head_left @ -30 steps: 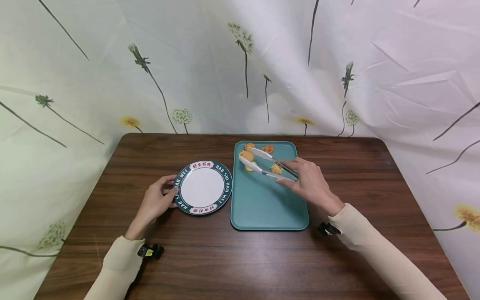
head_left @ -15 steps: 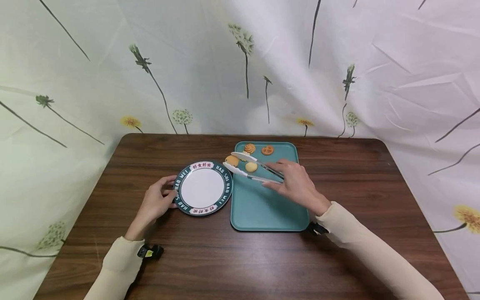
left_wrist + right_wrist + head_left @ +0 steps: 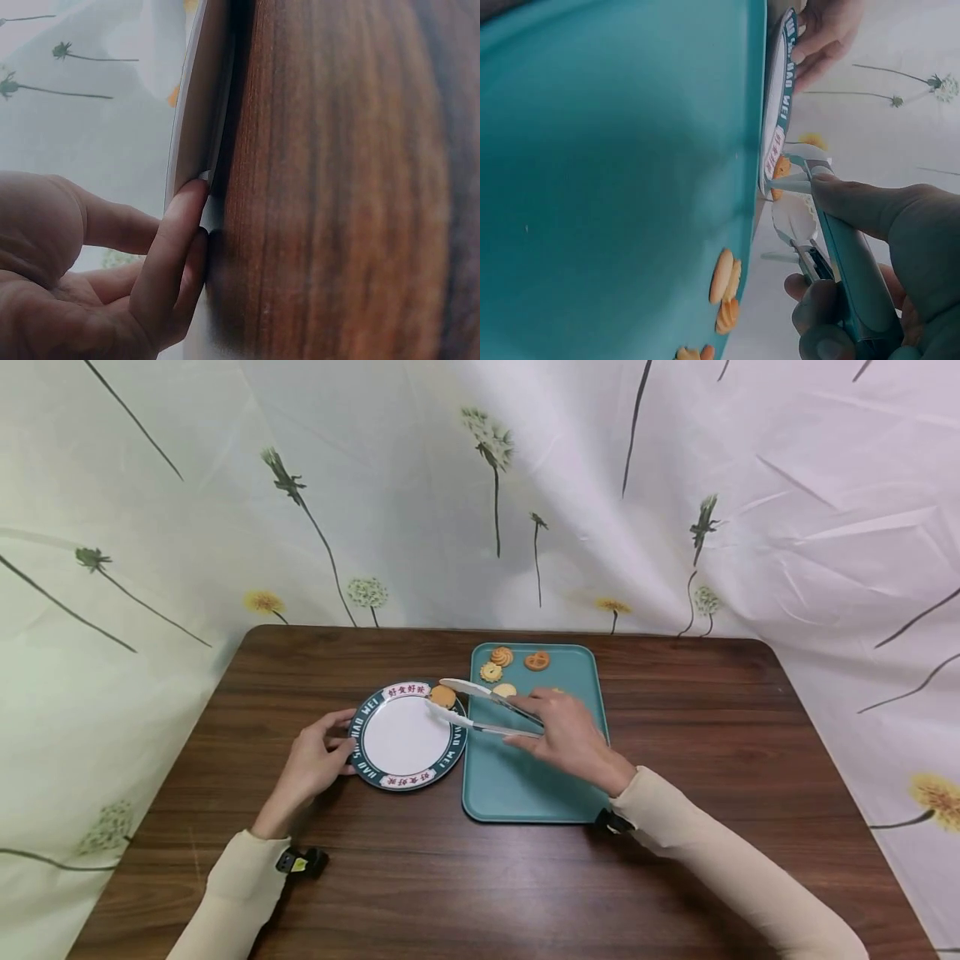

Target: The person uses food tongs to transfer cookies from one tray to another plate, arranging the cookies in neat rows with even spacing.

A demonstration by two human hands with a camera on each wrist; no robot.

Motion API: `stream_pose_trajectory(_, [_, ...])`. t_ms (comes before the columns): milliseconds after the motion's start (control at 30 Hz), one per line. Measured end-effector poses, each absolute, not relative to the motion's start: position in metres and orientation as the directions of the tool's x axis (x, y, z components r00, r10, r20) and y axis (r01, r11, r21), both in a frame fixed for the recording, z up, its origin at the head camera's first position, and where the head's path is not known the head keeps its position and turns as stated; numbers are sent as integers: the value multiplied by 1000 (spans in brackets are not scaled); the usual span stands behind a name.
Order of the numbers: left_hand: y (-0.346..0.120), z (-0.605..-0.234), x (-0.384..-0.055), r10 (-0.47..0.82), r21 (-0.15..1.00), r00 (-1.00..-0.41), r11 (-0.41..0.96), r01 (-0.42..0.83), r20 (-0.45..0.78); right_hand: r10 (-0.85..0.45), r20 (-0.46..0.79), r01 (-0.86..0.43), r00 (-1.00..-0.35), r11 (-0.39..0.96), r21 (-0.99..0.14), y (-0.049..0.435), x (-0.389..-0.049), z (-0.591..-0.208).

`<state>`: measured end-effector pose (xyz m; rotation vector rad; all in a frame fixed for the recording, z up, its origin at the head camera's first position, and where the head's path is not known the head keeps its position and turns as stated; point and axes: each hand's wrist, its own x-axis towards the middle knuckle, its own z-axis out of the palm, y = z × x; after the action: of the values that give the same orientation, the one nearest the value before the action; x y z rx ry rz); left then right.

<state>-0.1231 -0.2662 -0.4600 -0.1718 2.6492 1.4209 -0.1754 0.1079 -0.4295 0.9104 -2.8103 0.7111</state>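
Observation:
My left hand (image 3: 315, 758) pinches the left edge of a white plate (image 3: 405, 735) with a dark green lettered rim; thumb and fingers grip that edge in the left wrist view. My right hand (image 3: 572, 739) grips a pair of tongs (image 3: 855, 262) with pale tips and a metal handle. Between the tips sits a round golden cookie (image 3: 442, 696), which overlaps the plate's upper right rim in the head view. Beneath the right hand lies a teal tray (image 3: 517, 785), just right of the plate.
Along the tray's far end lie a swirled cookie (image 3: 502, 657), a pretzel-shaped cookie (image 3: 537, 661), a scalloped cookie (image 3: 491, 672) and a pale round cookie (image 3: 505, 691). Another piece is mostly hidden behind the right hand. A patterned curtain (image 3: 420, 527) hangs behind the wooden table (image 3: 450, 893).
The right hand has moved left with the tongs, carrying the golden cookie from over the tray to the plate's upper right rim. The left hand and plate have stayed in place.

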Motion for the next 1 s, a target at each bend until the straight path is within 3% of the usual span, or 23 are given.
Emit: stream_pose_trajectory(1000, [-267, -462, -125, -57, 809, -981, 557, -186, -186, -598, 170, -606, -783, 674, -422, 59, -182, -436])
